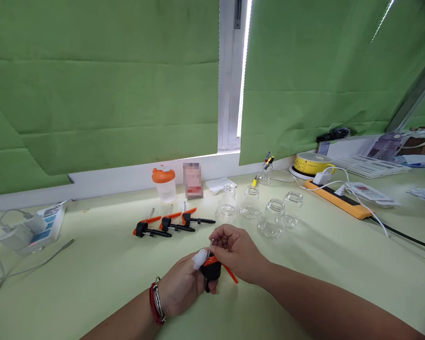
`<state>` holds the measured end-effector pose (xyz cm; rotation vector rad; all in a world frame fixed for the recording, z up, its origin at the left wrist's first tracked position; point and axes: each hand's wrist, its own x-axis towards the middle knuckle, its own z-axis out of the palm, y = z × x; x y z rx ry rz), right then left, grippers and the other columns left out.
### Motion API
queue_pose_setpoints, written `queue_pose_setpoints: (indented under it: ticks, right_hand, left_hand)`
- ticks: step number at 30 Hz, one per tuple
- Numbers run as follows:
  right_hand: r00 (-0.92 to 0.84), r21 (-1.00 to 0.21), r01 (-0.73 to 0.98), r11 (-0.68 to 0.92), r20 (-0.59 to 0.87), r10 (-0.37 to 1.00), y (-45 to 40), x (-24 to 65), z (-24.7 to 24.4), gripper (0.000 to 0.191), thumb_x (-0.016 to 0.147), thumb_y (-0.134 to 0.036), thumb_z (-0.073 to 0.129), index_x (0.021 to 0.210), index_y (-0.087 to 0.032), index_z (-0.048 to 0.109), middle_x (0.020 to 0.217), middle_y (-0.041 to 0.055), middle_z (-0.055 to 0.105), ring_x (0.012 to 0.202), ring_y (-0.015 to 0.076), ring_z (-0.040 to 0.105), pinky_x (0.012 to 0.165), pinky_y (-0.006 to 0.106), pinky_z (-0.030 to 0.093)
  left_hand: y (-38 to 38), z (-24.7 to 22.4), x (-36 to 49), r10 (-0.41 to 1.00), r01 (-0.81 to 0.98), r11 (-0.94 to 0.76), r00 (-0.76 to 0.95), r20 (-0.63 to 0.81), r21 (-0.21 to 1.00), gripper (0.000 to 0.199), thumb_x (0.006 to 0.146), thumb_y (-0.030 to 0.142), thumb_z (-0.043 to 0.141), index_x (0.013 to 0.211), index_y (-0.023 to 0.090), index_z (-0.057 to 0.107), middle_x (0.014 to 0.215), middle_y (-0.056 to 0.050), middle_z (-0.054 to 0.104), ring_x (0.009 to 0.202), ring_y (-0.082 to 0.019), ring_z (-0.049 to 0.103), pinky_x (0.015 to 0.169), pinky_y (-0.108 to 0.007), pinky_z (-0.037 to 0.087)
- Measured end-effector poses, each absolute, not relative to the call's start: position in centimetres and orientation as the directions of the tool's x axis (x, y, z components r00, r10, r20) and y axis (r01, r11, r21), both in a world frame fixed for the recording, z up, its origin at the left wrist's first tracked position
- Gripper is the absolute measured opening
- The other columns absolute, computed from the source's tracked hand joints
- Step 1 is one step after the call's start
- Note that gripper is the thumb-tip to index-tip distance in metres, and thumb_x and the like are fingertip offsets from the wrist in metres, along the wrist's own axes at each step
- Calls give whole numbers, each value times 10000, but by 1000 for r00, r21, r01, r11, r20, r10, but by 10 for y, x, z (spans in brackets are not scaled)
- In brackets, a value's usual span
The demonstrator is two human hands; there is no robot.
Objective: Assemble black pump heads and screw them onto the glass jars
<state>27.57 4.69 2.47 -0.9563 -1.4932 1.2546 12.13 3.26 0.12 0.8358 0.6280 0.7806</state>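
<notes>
My left hand (pixel 184 285), with white tape round its thumb, is wrapped round a black-and-orange bottle top (pixel 211 270) and holds it over the table. A thin metal rod rises from this top, and an orange lever slants down to the right. At the rod's upper end, the fingers of my right hand (pixel 239 252) are closed in a pinch. Three similar tops lie in a row beyond my hands: a left one (pixel 141 229), a middle one (pixel 166 224) and a right one (pixel 187 219), each with a black tube. Several clear glass jars (pixel 271 219) stand uncapped to the right.
An orange-lidded cup (pixel 165 184) and a pixelated card (pixel 193 181) stand by the wall. Screwdrivers (pixel 268 162) rest in a jar behind. An orange power strip (pixel 336 198) with cables lies right; a white power strip (pixel 47 226) lies left. Green blinds (pixel 127 94) hang behind.
</notes>
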Motion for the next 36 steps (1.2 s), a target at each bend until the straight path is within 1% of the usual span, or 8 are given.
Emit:
queue_pose_setpoints:
  ticks: [8,13,18,20,22,27,33,36]
  right_hand:
    - [-292,-991,4,137,130,948,48,278,28,156,665,-161,635,789,-178,541,658,-47,497,579,75,466,543,208,419]
    - [-389,-959,154,240,164,907,44,278,19,68,793,-237,540,823,-188,575,608,-36,532,517,91,518,505,220,431]
    - [-492,-741,348,574,377,785,42,282,20,130,790,-174,523,709,-186,625,768,14,577,719,127,571,643,244,458]
    - [-563,-642,391,659,400,723,43,283,21,61,760,-208,598,768,-197,657,851,23,602,812,148,562,736,273,451]
    - [-613,-552,424,718,408,677,44,285,21,185,696,-279,693,865,-208,666,941,29,613,883,175,543,829,319,422]
    - [-702,-383,476,792,378,604,44,287,24,228,721,-206,642,949,-198,642,997,42,607,935,191,507,917,362,347]
    - [-773,-299,454,840,337,538,40,289,26,266,805,-179,549,1062,-188,616,1080,60,593,1015,200,464,940,352,314]
    - [-798,-242,452,858,319,511,40,287,22,340,813,-168,522,1149,-185,578,1098,66,588,1010,199,463,926,344,316]
  left_hand:
    - [31,4,123,794,-336,419,586,-162,843,303,815,440,565,783,139,579,704,-30,499,607,-143,480,574,-295,382]
    - [32,2,122,802,-343,429,571,-177,836,324,806,460,574,757,139,582,694,-30,497,601,-145,481,573,-303,384]
    - [34,4,119,801,-342,436,569,-186,832,307,823,439,562,763,140,598,720,-44,545,596,-145,506,610,-316,396]
    - [34,3,119,799,-356,444,573,-184,822,299,847,428,533,800,144,616,716,-42,558,590,-143,509,617,-318,402]
    - [35,2,119,799,-378,460,571,-189,803,294,862,425,516,846,155,629,719,-35,568,582,-134,501,603,-301,400]
    - [39,4,114,789,-361,429,596,-149,828,291,867,414,519,931,162,650,804,-61,611,685,-154,536,650,-291,414]
    - [45,26,105,616,-84,301,778,-126,950,276,762,300,672,1011,184,658,915,-45,634,887,-184,560,860,-327,397]
    - [47,30,104,574,-2,268,803,-158,963,363,692,216,712,1048,204,639,895,-10,622,854,-154,549,802,-284,424]
